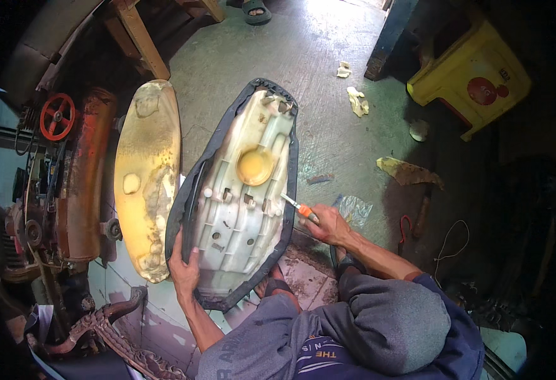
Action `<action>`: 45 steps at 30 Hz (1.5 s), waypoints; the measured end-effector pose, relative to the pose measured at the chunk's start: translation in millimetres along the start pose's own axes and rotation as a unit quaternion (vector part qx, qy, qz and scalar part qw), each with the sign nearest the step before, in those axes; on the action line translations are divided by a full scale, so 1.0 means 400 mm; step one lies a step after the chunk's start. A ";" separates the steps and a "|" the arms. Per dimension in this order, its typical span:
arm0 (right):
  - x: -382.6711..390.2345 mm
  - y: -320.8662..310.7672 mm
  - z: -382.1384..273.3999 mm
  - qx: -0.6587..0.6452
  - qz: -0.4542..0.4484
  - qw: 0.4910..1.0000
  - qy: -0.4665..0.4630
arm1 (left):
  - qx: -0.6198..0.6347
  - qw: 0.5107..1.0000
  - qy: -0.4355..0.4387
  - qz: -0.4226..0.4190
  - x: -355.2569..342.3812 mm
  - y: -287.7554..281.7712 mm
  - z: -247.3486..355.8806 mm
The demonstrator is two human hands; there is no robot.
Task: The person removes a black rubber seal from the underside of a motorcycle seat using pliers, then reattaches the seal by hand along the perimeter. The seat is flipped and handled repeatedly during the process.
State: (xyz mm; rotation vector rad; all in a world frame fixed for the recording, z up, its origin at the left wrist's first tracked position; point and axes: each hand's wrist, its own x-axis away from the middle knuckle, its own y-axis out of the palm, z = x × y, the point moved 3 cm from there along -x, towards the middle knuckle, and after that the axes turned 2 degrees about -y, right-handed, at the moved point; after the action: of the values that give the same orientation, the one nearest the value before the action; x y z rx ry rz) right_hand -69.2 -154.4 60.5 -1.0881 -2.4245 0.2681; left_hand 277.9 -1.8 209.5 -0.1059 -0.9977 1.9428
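A motorcycle seat (pixel 235 218) rests bottom up in front of me, its pale plastic base showing and a black cover folded over the rim all around. My left hand (pixel 185 269) grips the seat's near left edge, thumb on top, the other fingers partly hidden along the side. In my right hand (pixel 328 225) is a screwdriver (pixel 306 212) with an orange and black handle. Its shaft points up and left, and the tip meets the base near the right edge of the cover; whether it presses in, I cannot tell.
Left of the seat lies a worn yellow foam pad (pixel 145 183). Farther left stands a rusty red compressor tank (pixel 88 177) with a red wheel (pixel 57 116). Foam scraps (pixel 357 102) and a clear plastic bag (pixel 355 209) litter the floor. A yellow stool (pixel 471 76) is at the upper right.
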 end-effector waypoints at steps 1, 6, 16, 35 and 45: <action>0.002 0.005 0.011 -0.105 -0.095 0.982 0.127 | 0.013 1.000 0.007 0.000 -0.002 0.000 0.003; 0.011 0.010 0.005 -0.540 -0.153 0.740 0.372 | -0.027 0.999 0.018 0.012 0.004 0.000 0.008; 0.031 0.044 0.013 -0.183 -0.095 0.958 0.199 | -0.041 0.999 0.013 0.019 0.003 0.002 0.010; -0.106 -0.009 0.019 -0.599 -0.152 0.713 0.331 | 0.000 1.000 0.005 0.009 0.001 0.004 -0.011; -0.116 -0.010 0.047 -0.345 -0.116 0.889 0.279 | -0.033 0.999 0.005 0.022 -0.003 0.002 -0.021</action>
State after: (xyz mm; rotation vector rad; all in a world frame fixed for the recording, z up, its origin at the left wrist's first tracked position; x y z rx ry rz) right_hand -54.3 -191.2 30.0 -0.9365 -2.0913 -0.9308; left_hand 281.8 2.3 202.9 -0.1752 -1.0610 1.9472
